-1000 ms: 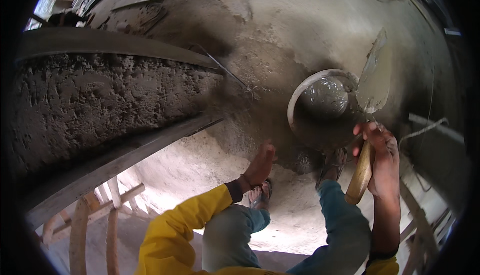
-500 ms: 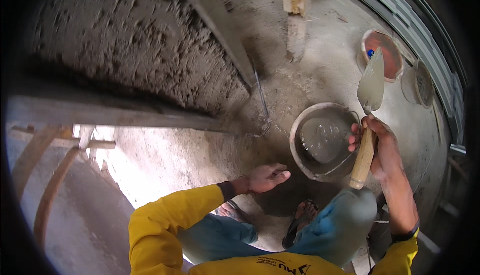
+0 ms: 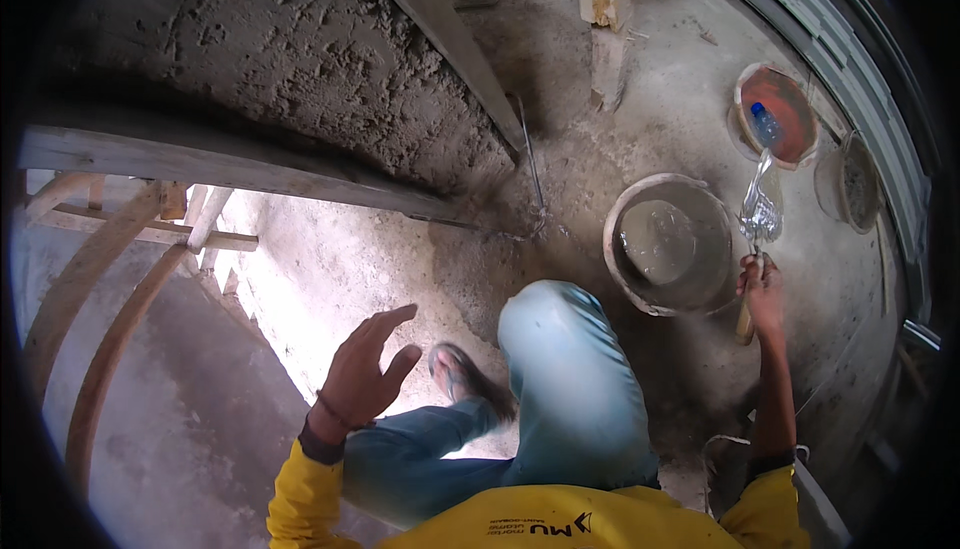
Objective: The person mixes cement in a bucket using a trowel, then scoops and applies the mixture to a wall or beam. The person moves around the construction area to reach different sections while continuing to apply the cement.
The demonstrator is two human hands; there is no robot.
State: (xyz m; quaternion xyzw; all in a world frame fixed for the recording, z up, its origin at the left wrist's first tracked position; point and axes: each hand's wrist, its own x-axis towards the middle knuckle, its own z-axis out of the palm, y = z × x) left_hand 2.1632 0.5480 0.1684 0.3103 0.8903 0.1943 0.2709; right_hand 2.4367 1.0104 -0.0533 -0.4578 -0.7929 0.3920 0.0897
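In my right hand (image 3: pixel 762 287) is a trowel (image 3: pixel 762 211), its wooden handle pointing down toward me and its blade pointing away. The blade shines brightly. Just left of it stands a round bucket (image 3: pixel 612 244) with murky grey liquid (image 3: pixel 658 241) inside; the trowel is outside its rim. My left hand (image 3: pixel 368 369) hangs over the floor at the left, empty, fingers and thumb apart. It is nearest to my bent leg.
Beyond the trowel, a reddish basin (image 3: pixel 795 99) holds a clear bottle (image 3: pixel 766 127) with a blue cap. A grey bucket (image 3: pixel 830 184) stands beside it. At upper left, a wood-framed trough (image 3: pixel 250 164) contains rough mortar (image 3: pixel 330 69). A wooden post (image 3: pixel 608 59) rises at the back.
My right hand has moved the trowel away from the bucket's rim. My left hand has swung left and spread its fingers. One knee has come up into the middle.
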